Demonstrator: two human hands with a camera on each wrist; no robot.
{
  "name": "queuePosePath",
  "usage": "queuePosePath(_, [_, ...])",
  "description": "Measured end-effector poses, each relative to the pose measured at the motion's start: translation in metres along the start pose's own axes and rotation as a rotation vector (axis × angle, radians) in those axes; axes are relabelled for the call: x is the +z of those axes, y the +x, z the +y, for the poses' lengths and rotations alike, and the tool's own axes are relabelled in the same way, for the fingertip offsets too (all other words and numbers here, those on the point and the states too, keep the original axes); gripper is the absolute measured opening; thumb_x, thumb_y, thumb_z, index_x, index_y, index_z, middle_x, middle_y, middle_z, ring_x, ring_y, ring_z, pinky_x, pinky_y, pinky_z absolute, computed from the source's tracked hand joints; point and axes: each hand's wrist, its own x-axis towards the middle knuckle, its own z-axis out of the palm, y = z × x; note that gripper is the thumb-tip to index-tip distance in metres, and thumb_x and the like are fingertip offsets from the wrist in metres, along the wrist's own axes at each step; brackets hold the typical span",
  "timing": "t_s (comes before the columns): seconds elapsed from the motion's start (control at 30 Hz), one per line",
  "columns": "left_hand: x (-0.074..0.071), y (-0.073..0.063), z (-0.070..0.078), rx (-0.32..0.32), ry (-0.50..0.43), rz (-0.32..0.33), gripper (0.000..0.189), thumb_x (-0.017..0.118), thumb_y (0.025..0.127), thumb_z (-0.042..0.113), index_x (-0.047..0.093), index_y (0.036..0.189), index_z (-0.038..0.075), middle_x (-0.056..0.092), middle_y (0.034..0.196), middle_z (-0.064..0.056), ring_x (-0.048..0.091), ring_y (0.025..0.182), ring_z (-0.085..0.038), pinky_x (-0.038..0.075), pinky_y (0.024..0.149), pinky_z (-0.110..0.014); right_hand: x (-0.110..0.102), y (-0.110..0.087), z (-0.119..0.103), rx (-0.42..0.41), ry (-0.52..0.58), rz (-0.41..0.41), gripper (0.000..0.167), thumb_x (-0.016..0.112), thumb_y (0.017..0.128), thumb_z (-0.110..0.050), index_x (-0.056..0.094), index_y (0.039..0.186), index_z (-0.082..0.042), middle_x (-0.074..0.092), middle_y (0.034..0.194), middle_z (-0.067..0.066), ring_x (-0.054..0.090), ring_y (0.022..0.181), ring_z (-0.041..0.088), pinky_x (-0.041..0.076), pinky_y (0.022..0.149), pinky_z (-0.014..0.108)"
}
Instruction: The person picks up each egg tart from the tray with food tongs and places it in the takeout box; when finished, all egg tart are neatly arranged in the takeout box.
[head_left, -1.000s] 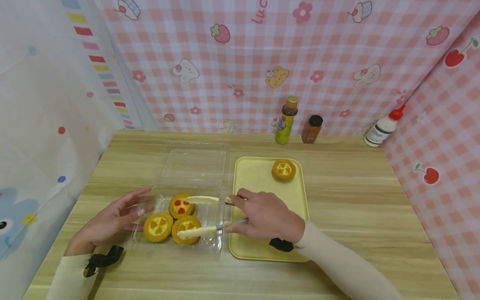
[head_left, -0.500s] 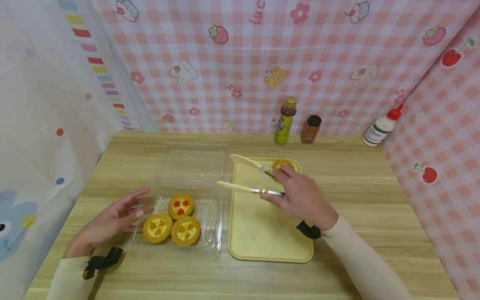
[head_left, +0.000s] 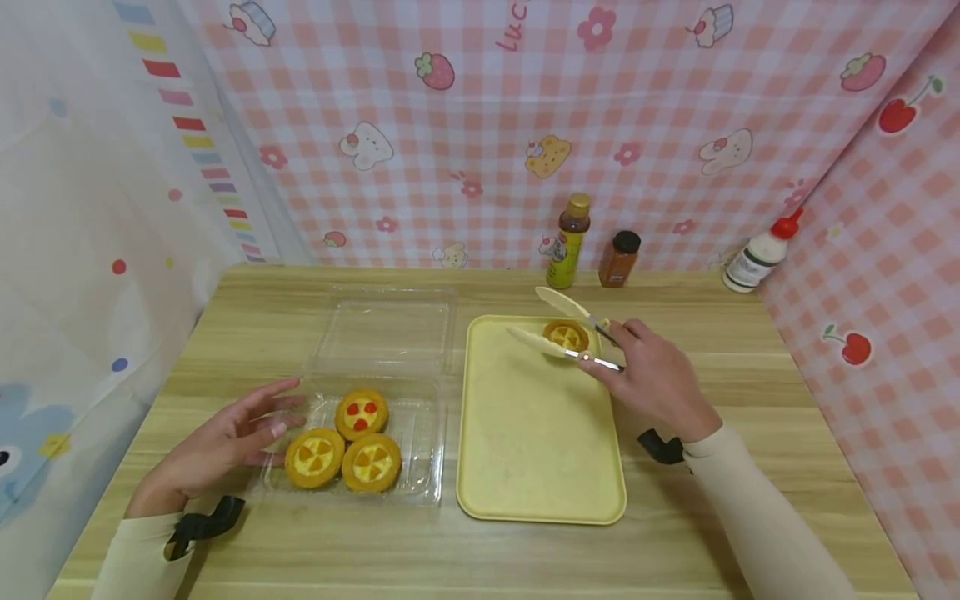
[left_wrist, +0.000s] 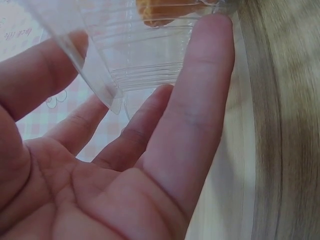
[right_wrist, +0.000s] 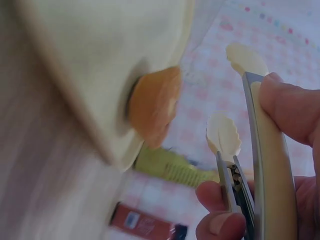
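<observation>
In the head view my right hand (head_left: pixel 656 375) holds tongs (head_left: pixel 540 340) with cream-coloured tips, spread apart over the tray's far right corner. An egg tart (head_left: pixel 566 336) sits there on the yellow tray (head_left: pixel 540 450). The right wrist view shows the tongs' tips (right_wrist: pixel 224 134) apart with nothing between them, the tart (right_wrist: pixel 155 105) a little way off. At the left edge of a clear plastic box (head_left: pixel 420 433), my left hand (head_left: pixel 225 437) has its fingers loosely extended, touching the side. Three tarts (head_left: pixel 362 415) are in the box, one with red pieces.
The box's clear lid (head_left: pixel 390 329) lies folded back behind it. Along the back of the wooden table stand a yellow-green bottle (head_left: pixel 566 246), a small black-capped jar (head_left: pixel 619 258) and a white red-tipped bottle (head_left: pixel 759 257). Patterned cloth hangs at the back and sides.
My right hand has moved the tongs from above the box across to the right and back, to the tart on the tray. My left hand stays at the box.
</observation>
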Motion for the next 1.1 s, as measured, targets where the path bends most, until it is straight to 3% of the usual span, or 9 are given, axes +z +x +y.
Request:
queuePosePath(0.3, [0.0, 0.001, 0.001, -0.006, 0.004, -0.002, 0.06, 0.047, 0.114, 0.015, 0.021, 0.169, 0.012, 0.051, 0.152, 0.014, 0.062, 0.129, 0.003, 0.064, 0.088, -0.041, 0.006, -0.014, 0.027, 0.057, -0.014, -0.02, 0.078, 0.069, 0.097, -0.06, 0.062, 0.143, 0.002, 0.065, 0.111, 0.016, 0.062, 0.083, 0.028, 0.054, 0.071, 0.05])
queuePosePath(0.53, [-0.001, 0.001, 0.0, -0.009, 0.005, -0.004, 0.06, 0.047, 0.114, 0.016, 0.021, 0.169, 0.013, 0.051, 0.153, 0.013, 0.062, 0.129, 0.003, 0.064, 0.088, -0.041, 0.013, -0.029, 0.039, 0.051, -0.019, -0.012, 0.075, 0.068, 0.099, -0.056, 0.061, 0.142, 0.004, 0.066, 0.116, 0.02, 0.066, 0.091, 0.034, 0.056, 0.078, 0.055])
queuePosePath(0.8, [-0.002, -0.001, -0.002, -0.046, 0.033, 0.016, 0.061, 0.049, 0.114, 0.017, 0.021, 0.169, 0.012, 0.047, 0.158, -0.004, 0.062, 0.127, 0.004, 0.064, 0.089, -0.04, 0.016, -0.04, 0.041, 0.045, -0.031, 0.0, 0.073, 0.072, 0.097, -0.054, 0.063, 0.141, 0.003, 0.066, 0.115, 0.019, 0.067, 0.088, 0.035, 0.056, 0.075, 0.056])
queuePosePath(1.1, [-0.001, -0.001, -0.001, -0.014, 0.005, -0.011, 0.061, 0.047, 0.114, 0.015, 0.021, 0.169, 0.014, 0.052, 0.152, 0.015, 0.062, 0.129, 0.003, 0.064, 0.089, -0.04, 0.018, -0.046, 0.042, 0.03, -0.044, 0.012, 0.068, 0.073, 0.097, -0.052, 0.066, 0.138, 0.002, 0.068, 0.112, 0.017, 0.067, 0.086, 0.032, 0.056, 0.073, 0.054])
